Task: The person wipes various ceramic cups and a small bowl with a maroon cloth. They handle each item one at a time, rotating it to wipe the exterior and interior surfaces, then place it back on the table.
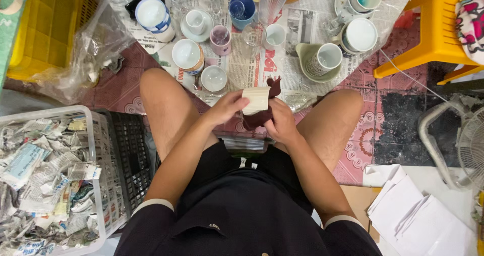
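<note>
Seen from above, the person wears a black short-sleeved polo-style shirt [237, 210] with a folded collar and a narrow white band [151, 203] edging each sleeve cuff. A small pale button [215, 226] sits near the collar's front. Dark shorts [237, 160] show below the shirt hem, with a small white tag or drawstring end at the waist. Forearms, hands and knees are bare, without watch, rings or gloves.
</note>
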